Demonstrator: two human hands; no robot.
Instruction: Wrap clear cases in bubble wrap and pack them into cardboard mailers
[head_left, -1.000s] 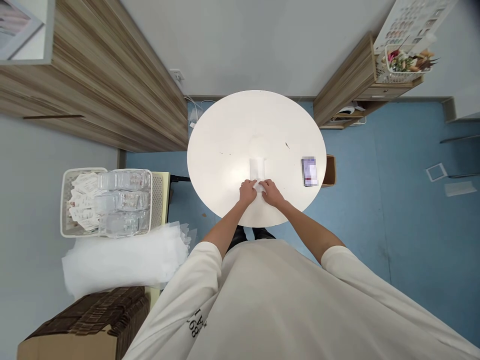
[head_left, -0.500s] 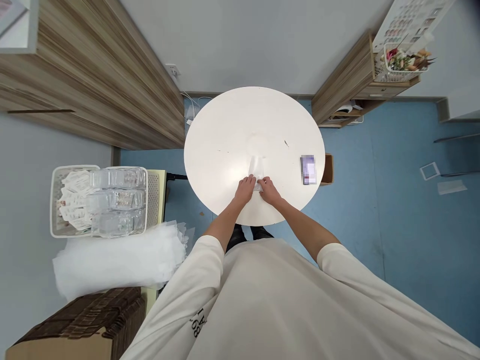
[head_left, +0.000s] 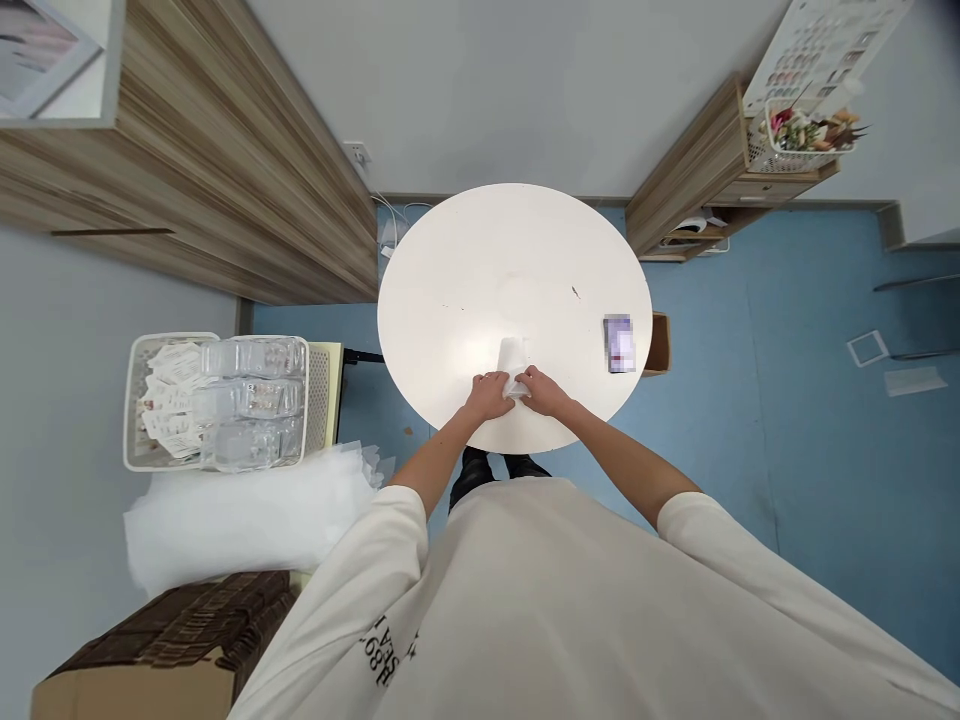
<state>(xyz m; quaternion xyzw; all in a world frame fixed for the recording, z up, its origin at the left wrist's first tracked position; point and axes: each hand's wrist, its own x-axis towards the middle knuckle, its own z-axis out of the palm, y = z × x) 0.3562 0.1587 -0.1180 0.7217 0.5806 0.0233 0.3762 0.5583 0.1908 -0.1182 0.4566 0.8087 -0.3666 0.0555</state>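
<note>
A small white, partly see-through bag or wrapping sheet (head_left: pixel 514 354) lies on the round white table (head_left: pixel 510 235), close to its near edge. At its left side my left hand (head_left: pixel 489 396) is closed on the lower end, fingers bent over it. My right hand (head_left: pixel 543 391) grips the right side of that same end, fingers curled inward. Between the two hands a short, crumpled stretch of the white piece shows. Whether anything is inside it I cannot make out.
A purple, blurred-out packet or phone (head_left: pixel 619 344) lies at the table's right. To the left stand white baskets (head_left: pixel 306 400) of clear plastic packs and cards, a stack of white foam sheets (head_left: pixel 247 525) and folded brown cartons (head_left: pixel 135 680). A cardboard box (head_left: pixel 660 343) sits beyond the table's right edge.
Both hands have drawn slightly toward me and farther apart. The white piece has come nearer with them, its far end lying lower on the table. The camera view has shifted a little.
</note>
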